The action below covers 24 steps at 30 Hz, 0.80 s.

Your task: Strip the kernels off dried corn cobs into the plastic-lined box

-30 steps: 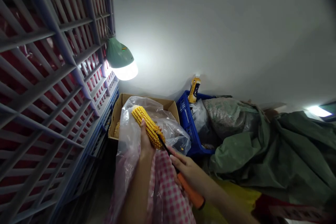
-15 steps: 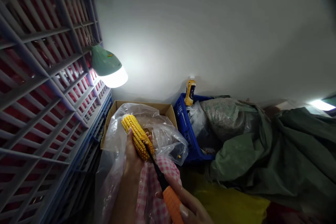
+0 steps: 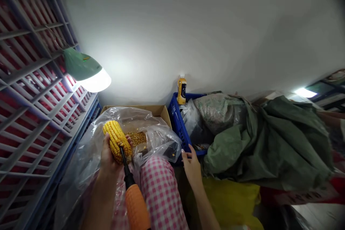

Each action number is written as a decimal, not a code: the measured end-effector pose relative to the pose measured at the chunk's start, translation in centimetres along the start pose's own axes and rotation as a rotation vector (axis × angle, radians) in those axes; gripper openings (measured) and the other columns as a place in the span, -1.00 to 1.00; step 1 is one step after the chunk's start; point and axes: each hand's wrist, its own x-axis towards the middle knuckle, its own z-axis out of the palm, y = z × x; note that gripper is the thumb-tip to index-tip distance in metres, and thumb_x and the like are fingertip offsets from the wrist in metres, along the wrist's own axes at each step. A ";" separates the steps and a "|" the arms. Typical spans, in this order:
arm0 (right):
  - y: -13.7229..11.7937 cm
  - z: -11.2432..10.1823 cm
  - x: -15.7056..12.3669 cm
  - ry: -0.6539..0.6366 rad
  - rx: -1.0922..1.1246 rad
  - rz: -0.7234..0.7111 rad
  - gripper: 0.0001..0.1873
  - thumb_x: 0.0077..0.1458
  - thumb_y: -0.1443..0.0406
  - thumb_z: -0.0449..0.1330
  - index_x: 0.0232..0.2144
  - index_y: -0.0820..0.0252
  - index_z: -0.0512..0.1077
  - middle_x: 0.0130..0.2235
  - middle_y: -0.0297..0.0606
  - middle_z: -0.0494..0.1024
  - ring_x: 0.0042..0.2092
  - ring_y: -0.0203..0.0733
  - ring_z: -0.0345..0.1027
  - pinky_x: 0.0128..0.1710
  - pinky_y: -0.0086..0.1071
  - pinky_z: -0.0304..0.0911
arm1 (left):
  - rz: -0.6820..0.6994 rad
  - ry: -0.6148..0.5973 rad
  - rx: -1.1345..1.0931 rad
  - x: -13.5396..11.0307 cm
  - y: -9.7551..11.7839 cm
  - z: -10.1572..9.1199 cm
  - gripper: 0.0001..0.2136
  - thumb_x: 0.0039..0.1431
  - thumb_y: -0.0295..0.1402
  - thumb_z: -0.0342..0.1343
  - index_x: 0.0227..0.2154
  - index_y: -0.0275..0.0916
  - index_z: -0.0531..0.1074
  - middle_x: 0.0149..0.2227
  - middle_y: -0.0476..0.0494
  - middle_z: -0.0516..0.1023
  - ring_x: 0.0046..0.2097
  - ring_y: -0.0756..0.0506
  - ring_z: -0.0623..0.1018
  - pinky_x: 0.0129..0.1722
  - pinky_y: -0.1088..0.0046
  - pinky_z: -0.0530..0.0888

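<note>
My left hand (image 3: 108, 156) is wrapped around an ear of yellow corn (image 3: 115, 134), held tilted over a cardboard box lined with a clear plastic bag (image 3: 126, 114). A screwdriver (image 3: 136, 203) with an orange handle and dark shaft has its tip lodged among the kernels near the lower end of the ear; no hand is on the handle. My right hand (image 3: 192, 165) is off to the right, fingers apart and holding nothing, close to the front of a blue crate (image 3: 180, 124). Loose kernels (image 3: 137, 138) lie in the bag behind the ear.
Stacked slatted crates (image 3: 29, 104) rise on the left, with a lit green lamp (image 3: 83, 66) hanging on them. A yellow bottle (image 3: 182, 90) stands at the blue crate's back corner. Green cloth (image 3: 269, 147) and a yellow bag (image 3: 226, 201) lie to the right. Checkered knees are below.
My right hand has let go of the screwdriver's handle and moved right, toward the blue crate. The screwdriver stays stuck in the corn. The whole view has shifted to the right.
</note>
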 end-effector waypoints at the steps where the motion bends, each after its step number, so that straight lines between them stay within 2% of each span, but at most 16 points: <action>1: 0.5 0.2 0.9 -0.057 -0.008 0.038 -0.21 0.08 -0.03 -0.05 0.22 0.28 -0.10 -0.22 -0.17 0.44 -0.25 -0.10 0.40 -0.27 -0.27 0.32 | 0.012 0.012 -0.002 -0.1 0.1 0.1 -0.62 0.22 -0.14 -0.19 -0.13 -0.27 0.39 -0.48 -0.18 0.53 -0.40 -0.18 0.58 -0.50 0.32 0.57; 3: 1.2 0.7 2.3 -0.151 0.013 0.064 -0.19 0.09 0.03 -0.01 0.24 0.28 -0.19 -0.31 -0.21 0.46 -0.35 -0.11 0.41 -0.41 -0.31 0.32 | 0.030 0.022 -0.008 -0.4 0.4 0.3 -0.63 0.22 -0.16 -0.18 -0.13 -0.27 0.39 -0.45 -0.16 0.53 -0.41 -0.15 0.58 -0.51 0.34 0.57; 6: 0.5 1.2 3.3 -0.238 0.069 0.021 -0.28 0.09 0.21 0.00 0.23 0.23 -0.17 -0.42 -0.29 0.45 -0.50 -0.20 0.34 -0.52 -0.38 0.25 | 0.041 0.009 -0.016 -0.8 0.8 0.4 -0.64 0.24 -0.19 -0.21 -0.14 -0.27 0.40 -0.45 -0.18 0.53 -0.41 -0.13 0.57 -0.50 0.37 0.56; 10: -3.2 0.6 4.5 -0.264 0.133 -0.113 -0.33 0.08 0.28 -0.07 0.23 0.27 -0.13 -0.55 -0.42 0.34 -0.59 -0.30 0.20 -0.55 -0.45 0.18 | 0.072 0.011 -0.017 -1.2 1.5 0.2 -0.66 0.25 -0.22 -0.23 -0.12 -0.23 0.38 -0.46 -0.18 0.53 -0.40 -0.14 0.57 -0.48 0.37 0.56; 16: -9.1 -1.7 5.5 -0.318 0.157 -0.292 -0.30 0.01 0.26 0.00 0.22 0.23 -0.03 -0.63 -0.50 0.30 -0.63 -0.35 0.11 -0.59 -0.50 0.11 | 0.116 0.003 -0.034 -1.7 3.0 -0.2 -0.63 0.25 -0.20 -0.25 -0.11 -0.25 0.38 -0.45 -0.17 0.52 -0.39 -0.15 0.57 -0.49 0.33 0.56; 24: -13.6 -4.3 4.4 -0.297 0.081 -0.371 -0.26 -0.02 0.25 0.01 0.22 0.32 -0.03 -0.66 -0.51 0.29 -0.63 -0.32 0.10 -0.63 -0.48 0.05 | 0.132 -0.007 -0.090 -2.3 4.7 -1.0 -0.66 0.25 -0.22 -0.24 -0.11 -0.24 0.36 -0.39 -0.15 0.55 -0.37 -0.13 0.57 -0.43 0.30 0.58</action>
